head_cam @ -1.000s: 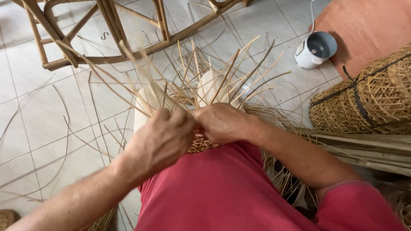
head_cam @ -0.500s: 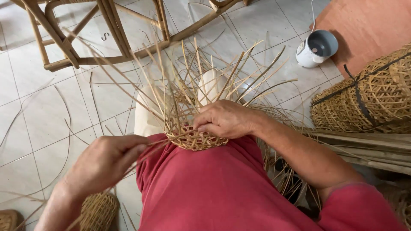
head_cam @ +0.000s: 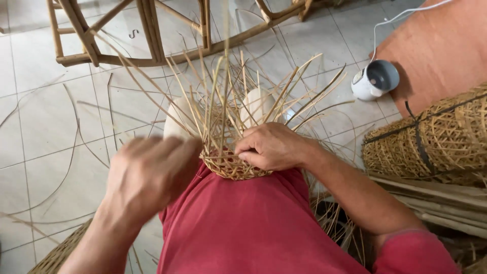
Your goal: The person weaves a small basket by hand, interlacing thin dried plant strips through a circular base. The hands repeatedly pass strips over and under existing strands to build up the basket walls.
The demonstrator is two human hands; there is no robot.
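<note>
Over a pale tiled floor [head_cam: 45, 122], the right hand [head_cam: 271, 147] grips the small half-woven tan cane basket [head_cam: 231, 165] on the red-clad lap; the blurred left hand [head_cam: 149, 172] hovers just left, grip unclear.

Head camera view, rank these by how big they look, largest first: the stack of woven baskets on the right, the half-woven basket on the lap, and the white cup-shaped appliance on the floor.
1. Stack of woven baskets, cut off by the frame edge.
2. Half-woven basket, counting its loose upright strips; nearness to the camera inflates it.
3. White cup-shaped appliance, clearly smallest, though farthest away.
</note>
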